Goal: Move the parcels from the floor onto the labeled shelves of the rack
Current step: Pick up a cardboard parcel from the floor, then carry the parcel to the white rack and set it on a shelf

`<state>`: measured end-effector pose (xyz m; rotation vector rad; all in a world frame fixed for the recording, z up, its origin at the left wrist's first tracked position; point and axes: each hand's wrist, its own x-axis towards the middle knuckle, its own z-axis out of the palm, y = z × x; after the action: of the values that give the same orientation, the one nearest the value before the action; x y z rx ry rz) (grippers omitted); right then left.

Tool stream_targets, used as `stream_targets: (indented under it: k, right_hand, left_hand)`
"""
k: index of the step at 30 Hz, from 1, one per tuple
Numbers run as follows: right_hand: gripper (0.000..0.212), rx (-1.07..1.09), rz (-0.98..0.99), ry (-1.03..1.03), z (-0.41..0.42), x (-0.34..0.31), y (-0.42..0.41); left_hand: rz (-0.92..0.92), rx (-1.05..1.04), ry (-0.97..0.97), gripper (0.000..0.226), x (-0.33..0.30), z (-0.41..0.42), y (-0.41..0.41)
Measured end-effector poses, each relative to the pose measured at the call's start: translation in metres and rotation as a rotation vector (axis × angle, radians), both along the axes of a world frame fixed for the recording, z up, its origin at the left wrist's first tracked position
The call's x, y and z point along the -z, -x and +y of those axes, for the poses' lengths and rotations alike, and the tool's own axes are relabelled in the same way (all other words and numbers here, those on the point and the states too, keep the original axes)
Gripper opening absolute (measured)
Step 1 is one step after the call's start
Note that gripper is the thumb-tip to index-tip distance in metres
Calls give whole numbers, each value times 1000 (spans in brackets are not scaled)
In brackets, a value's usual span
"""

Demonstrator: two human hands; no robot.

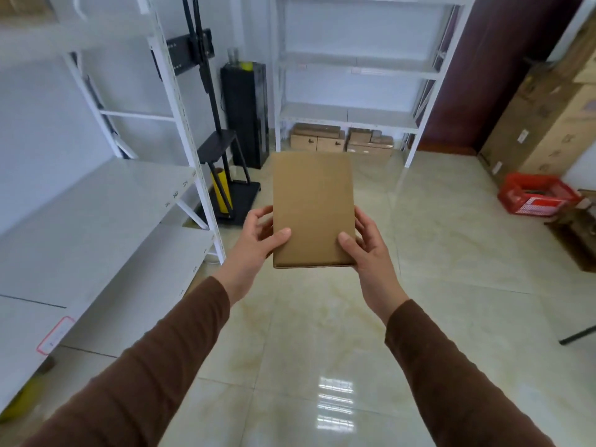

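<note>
I hold a flat brown cardboard parcel (312, 204) out in front of me, level, above the tiled floor. My left hand (258, 240) grips its near left corner with the thumb on top. My right hand (367, 243) grips the near right corner the same way. A white rack (106, 201) with numbered labels along its shelf edges runs along my left. A second white rack (351, 114) stands against the far wall, and several brown parcels (342, 141) lie on the floor beneath its lowest shelf.
A black TV stand (222, 150) with a yellow roll (222, 191) and a black cabinet (246, 114) fill the far left corner. A red crate (535, 195) and tall cardboard boxes (548, 124) stand at the right. A dark table leg (577, 335) juts in at right.
</note>
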<state>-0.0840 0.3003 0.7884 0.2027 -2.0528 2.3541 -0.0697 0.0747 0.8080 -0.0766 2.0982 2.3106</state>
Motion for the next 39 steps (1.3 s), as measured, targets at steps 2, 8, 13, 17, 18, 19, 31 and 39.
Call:
stream_targets:
  k: [2, 8, 13, 17, 18, 19, 31, 39]
  right_hand:
    - [63, 17, 14, -13, 5, -5, 8]
    - [52, 97, -26, -91, 7, -15, 60]
    - [36, 135, 52, -205, 1, -19, 145]
    - [37, 154, 77, -298, -11, -17, 220]
    - [37, 163, 71, -304, -13, -18, 237]
    - [37, 171, 68, -303, -14, -17, 253]
    - [72, 249, -230, -124, 32, -11, 460]
    - [85, 108, -167, -245, 80, 3, 618]
  left_hand:
    - [-14, 15, 2, 59, -5, 12, 11]
    - [-151, 20, 10, 50, 1, 19, 72]
    - [-326, 48, -162, 44, 21, 0, 162]
    - [-364, 64, -242, 40, 29, -10, 239]
    - [-363, 61, -232, 39, 29, -12, 258]
    - [-349, 69, -205, 40, 28, -12, 277]
    - [-61, 207, 197, 82, 21, 59, 494]
    - [-248, 212, 230, 76, -18, 88, 665]
